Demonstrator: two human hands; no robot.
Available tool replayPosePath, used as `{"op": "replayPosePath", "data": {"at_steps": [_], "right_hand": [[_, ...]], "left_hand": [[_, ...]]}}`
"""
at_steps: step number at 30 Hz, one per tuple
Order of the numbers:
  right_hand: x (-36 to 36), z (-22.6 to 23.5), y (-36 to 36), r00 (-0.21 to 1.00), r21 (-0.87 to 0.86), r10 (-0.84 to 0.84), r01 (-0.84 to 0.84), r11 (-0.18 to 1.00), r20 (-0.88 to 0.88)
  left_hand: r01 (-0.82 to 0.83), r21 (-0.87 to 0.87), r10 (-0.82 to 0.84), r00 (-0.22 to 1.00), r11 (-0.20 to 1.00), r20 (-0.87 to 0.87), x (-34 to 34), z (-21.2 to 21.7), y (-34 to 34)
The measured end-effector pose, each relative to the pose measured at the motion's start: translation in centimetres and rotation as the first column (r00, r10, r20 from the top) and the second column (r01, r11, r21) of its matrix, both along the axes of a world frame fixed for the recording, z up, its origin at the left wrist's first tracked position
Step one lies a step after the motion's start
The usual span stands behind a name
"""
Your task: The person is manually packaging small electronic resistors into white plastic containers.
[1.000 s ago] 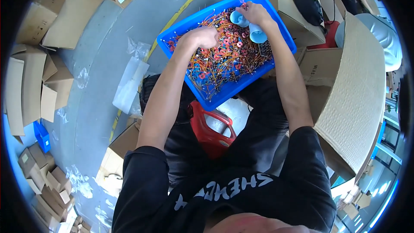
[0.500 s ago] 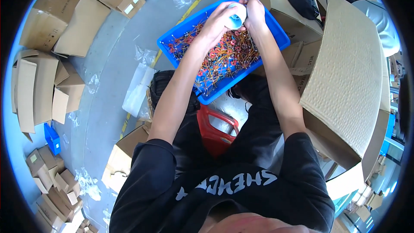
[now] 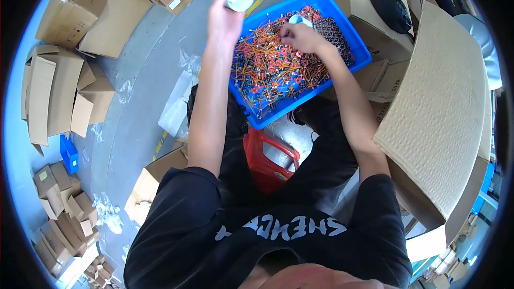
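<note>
My left hand (image 3: 225, 17) is raised beyond the upper left side of a blue tray (image 3: 284, 112), its fingers closed around a white cup-shaped piece (image 3: 240, 0). Over the tray, my right hand (image 3: 303, 38) has its fingers curled in a pinch; what sits between them is hidden. Touching or just behind that hand is a second white, round-rimmed piece (image 3: 300, 20) with a pale blue inside. Loose orange and red wired parts (image 3: 267, 67) fill much of the tray. Dark parts in a close grid (image 3: 333, 33) lie toward its right end.
A large open cardboard box (image 3: 428, 112) stands close on my right, with a black round pouch (image 3: 390, 8) on a box behind it. Below the tray is a red plastic stool (image 3: 262, 163). Cardboard boxes (image 3: 59, 91) and plastic wrap (image 3: 174, 109) lie on the left.
My hands have moved apart. The left has gone left with a white piece, while the right has come down nearer me over the tray. The dark gridded parts now show.
</note>
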State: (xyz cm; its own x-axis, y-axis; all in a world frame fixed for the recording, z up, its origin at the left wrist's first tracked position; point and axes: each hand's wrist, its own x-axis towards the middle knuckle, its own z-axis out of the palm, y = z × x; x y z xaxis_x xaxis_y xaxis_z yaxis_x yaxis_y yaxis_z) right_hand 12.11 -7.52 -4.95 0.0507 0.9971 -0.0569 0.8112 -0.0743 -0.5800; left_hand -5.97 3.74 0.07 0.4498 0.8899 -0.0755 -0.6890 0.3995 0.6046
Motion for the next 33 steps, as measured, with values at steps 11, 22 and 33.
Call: {"op": "replayPosePath", "data": {"at_steps": [11, 22, 33], "right_hand": [[-2.0, -3.2, 2.4, 0.967, -0.115, 0.180, -0.162, 0.980, 0.179], [-1.9, 5.6, -1.3, 1.000, 0.099, -0.006, 0.004, 0.995, 0.018], [-3.1, 9.9, -3.0, 0.263, 0.163, 0.049, 0.434, 0.886, -0.964]], "left_hand": [[-0.046, -0.017, 0.049, 0.921, 0.999, 0.386, -0.6, 0.7, -0.3], [0.175, 0.062, -0.162, 0.971, 0.983, -0.178, -0.1, -2.2, -0.7], [0.510, 0.222, -0.557, 0.757, 0.831, 0.343, -1.1, -0.5, -1.0]]}}
